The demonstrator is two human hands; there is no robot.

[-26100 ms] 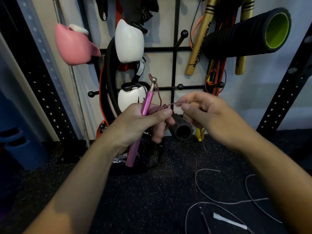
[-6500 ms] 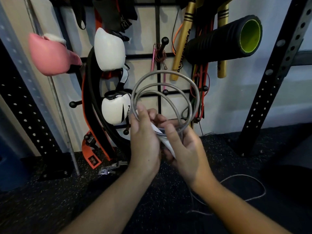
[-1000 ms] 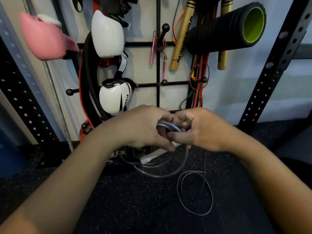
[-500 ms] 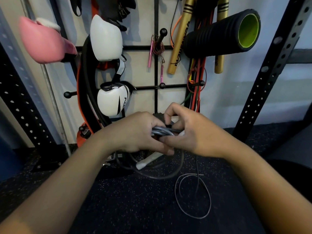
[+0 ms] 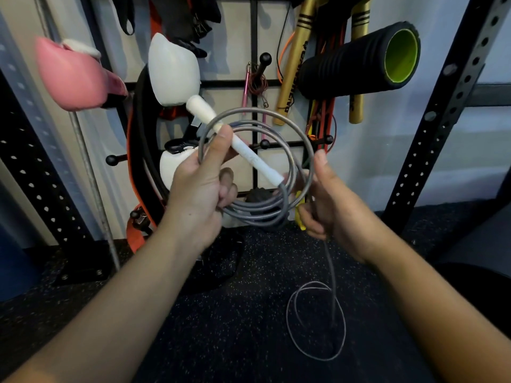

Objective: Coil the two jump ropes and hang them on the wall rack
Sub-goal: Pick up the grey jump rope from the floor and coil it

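The grey jump rope [image 5: 257, 214] is wound in several loops held upright in front of the black wall rack [image 5: 254, 31]. Its white handle [image 5: 235, 140] slants across the coil. My left hand [image 5: 201, 189] grips the coil's left side, thumb pressed on the handle. My right hand [image 5: 329, 205] holds the coil's right side, thumb up along the loop. The rope's loose tail [image 5: 318, 322] hangs from my right hand and curls on the floor. The pink jump rope [image 5: 255, 84] hangs coiled on a rack peg.
On the rack hang a pink boxing glove [image 5: 72, 76], white gloves [image 5: 174, 70], gold sticks [image 5: 293, 64], a black foam roller [image 5: 359, 59] and red bands [image 5: 323, 114]. Perforated black uprights [image 5: 442, 111] flank both sides. The floor is dark speckled rubber [image 5: 235, 313].
Both hands have lifted the grey coil from waist height and turned it upright in front of the rack; the white handle now points up-left instead of hanging below my hands.
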